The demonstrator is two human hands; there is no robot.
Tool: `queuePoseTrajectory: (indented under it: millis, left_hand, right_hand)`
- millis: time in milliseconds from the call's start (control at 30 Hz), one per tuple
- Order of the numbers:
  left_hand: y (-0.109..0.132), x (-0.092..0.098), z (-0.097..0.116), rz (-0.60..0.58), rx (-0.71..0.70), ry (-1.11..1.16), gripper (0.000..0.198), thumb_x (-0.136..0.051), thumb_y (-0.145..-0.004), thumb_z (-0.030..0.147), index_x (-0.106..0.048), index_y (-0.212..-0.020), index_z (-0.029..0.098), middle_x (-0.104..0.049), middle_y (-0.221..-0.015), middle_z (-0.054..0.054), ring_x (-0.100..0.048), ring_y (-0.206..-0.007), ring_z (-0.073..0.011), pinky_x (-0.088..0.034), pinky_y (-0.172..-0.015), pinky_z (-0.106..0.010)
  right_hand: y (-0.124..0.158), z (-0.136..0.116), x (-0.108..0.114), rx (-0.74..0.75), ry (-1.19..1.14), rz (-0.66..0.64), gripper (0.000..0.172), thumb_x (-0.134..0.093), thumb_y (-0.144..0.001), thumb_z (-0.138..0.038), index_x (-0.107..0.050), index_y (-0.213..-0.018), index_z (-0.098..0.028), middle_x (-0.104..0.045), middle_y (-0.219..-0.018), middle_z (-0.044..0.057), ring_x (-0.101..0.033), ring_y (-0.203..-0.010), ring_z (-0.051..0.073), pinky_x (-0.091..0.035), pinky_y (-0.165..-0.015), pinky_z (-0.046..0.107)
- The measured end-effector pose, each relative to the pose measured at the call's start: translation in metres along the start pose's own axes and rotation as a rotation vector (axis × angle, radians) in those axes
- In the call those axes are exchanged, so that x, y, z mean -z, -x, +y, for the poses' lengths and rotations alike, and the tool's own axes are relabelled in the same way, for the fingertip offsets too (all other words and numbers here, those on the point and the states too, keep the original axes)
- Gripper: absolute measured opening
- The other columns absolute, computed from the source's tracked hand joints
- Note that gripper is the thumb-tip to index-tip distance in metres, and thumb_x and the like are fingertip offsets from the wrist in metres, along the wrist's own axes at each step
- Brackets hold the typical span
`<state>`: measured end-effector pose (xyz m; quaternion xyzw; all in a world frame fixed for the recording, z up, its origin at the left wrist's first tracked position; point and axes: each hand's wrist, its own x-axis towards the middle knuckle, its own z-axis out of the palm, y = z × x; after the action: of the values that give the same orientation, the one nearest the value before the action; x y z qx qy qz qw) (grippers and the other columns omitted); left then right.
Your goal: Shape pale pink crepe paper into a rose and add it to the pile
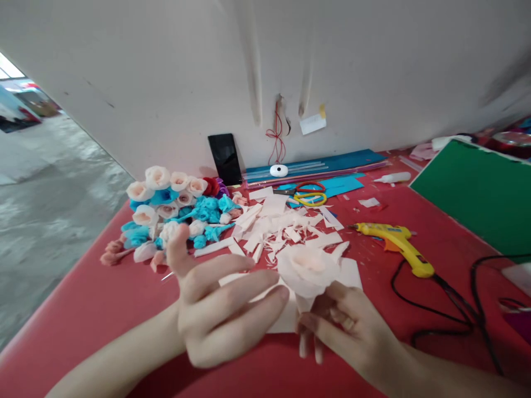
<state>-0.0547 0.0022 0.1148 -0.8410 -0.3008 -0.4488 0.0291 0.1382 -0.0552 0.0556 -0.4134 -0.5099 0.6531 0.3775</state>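
A pale pink paper flower (309,268) is held upright by its base between the thumb and fingers of my right hand (346,323). Its petals flare outward around a pinker centre. My left hand (228,301) is spread out just left of the bloom, thumb raised and fingers stretched toward the petals. The fingertips come close to the flower's left edge; whether they touch it I cannot tell. Below and behind the hands lies a sheet of pale paper (286,318), partly covered by them. Scraps of cut pale paper (286,226) are heaped just beyond the flower.
Finished paper flowers (157,178) and blue ones (207,209) are piled at left. A yellow glue gun (396,243) with a black cord lies at right, near a green board (477,193). Scissors (310,194), a phone (225,159) and a white bottle (394,177) are along the back.
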Motion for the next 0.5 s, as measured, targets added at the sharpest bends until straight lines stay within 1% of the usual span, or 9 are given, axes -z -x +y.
queuePoseTrajectory:
  millis: [67,100,133,167,233,333,400,500]
  left_hand:
    - [0.000,-0.009,-0.002,0.032,-0.149,-0.042,0.018,-0.063,-0.071,0.016,-0.054,-0.080,0.028,-0.060,-0.070,0.005,-0.052,-0.069,-0.0151,-0.032,-0.101,-0.049]
    - [0.001,-0.013,-0.002,0.023,-0.167,-0.032,0.022,-0.062,-0.070,0.012,-0.052,-0.084,0.026,-0.060,-0.075,0.003,-0.052,-0.075,-0.0158,-0.030,-0.101,-0.049]
    - [0.002,-0.017,-0.002,-0.011,-0.126,0.013,0.025,-0.061,-0.070,0.011,-0.050,-0.089,0.024,-0.058,-0.079,0.001,-0.052,-0.080,-0.0165,-0.028,-0.102,-0.049]
    - [0.003,-0.019,-0.002,-0.053,-0.055,0.088,0.027,-0.060,-0.072,0.012,-0.048,-0.093,0.022,-0.056,-0.083,0.000,-0.051,-0.084,-0.0171,-0.027,-0.102,-0.049]
    - [0.004,-0.021,-0.002,-0.142,0.076,0.265,0.033,-0.060,-0.075,0.017,-0.044,-0.103,0.021,-0.052,-0.091,-0.002,-0.050,-0.091,-0.0178,-0.028,-0.102,-0.046]
    - [0.006,-0.021,0.001,-0.279,0.247,0.442,0.043,-0.061,-0.077,0.024,-0.039,-0.113,0.023,-0.048,-0.106,-0.004,-0.046,-0.103,-0.0178,-0.033,-0.098,-0.034]
    - [0.007,-0.020,0.004,-0.352,0.334,0.502,0.047,-0.061,-0.078,0.027,-0.036,-0.118,0.026,-0.045,-0.113,-0.003,-0.042,-0.110,-0.0163,-0.035,-0.096,-0.027]
    - [0.008,-0.021,0.006,-0.407,0.400,0.578,0.051,-0.059,-0.081,0.030,-0.031,-0.124,0.030,-0.044,-0.118,-0.001,-0.039,-0.115,-0.0146,-0.030,-0.100,-0.025]
  right_hand:
    - [-0.001,-0.003,0.000,0.009,-0.030,0.003,0.027,-0.056,-0.082,-0.041,-0.047,-0.078,-0.016,-0.057,-0.066,0.000,-0.060,-0.053,0.009,-0.046,-0.046,0.016]
    - [-0.001,-0.005,0.000,0.007,-0.049,0.002,0.026,-0.056,-0.082,-0.040,-0.047,-0.078,-0.016,-0.058,-0.067,0.001,-0.061,-0.053,0.009,-0.047,-0.046,0.016]
    - [-0.001,-0.007,0.000,0.005,-0.071,0.003,0.026,-0.056,-0.082,-0.040,-0.047,-0.079,-0.016,-0.058,-0.068,0.001,-0.061,-0.053,0.009,-0.047,-0.046,0.017]
    - [-0.001,-0.010,0.000,0.002,-0.087,0.004,0.027,-0.057,-0.081,-0.041,-0.046,-0.078,-0.016,-0.058,-0.067,0.001,-0.061,-0.052,0.009,-0.047,-0.046,0.017]
    - [-0.002,-0.014,0.000,0.001,-0.098,0.007,0.031,-0.057,-0.080,-0.044,-0.046,-0.076,-0.016,-0.058,-0.066,0.001,-0.060,-0.051,0.009,-0.047,-0.046,0.017]
    - [-0.001,-0.015,0.002,0.014,-0.071,-0.005,0.032,-0.057,-0.080,-0.045,-0.047,-0.076,-0.015,-0.058,-0.067,0.002,-0.059,-0.052,0.009,-0.047,-0.047,0.018]
    - [0.000,-0.011,0.003,0.021,-0.036,-0.015,0.029,-0.054,-0.082,-0.043,-0.048,-0.077,-0.016,-0.057,-0.068,0.002,-0.059,-0.054,0.009,-0.047,-0.048,0.018]
    - [0.002,-0.003,0.005,0.046,0.065,-0.029,0.024,-0.050,-0.086,-0.039,-0.050,-0.081,-0.016,-0.058,-0.067,0.001,-0.059,-0.057,0.009,-0.048,-0.053,0.019]
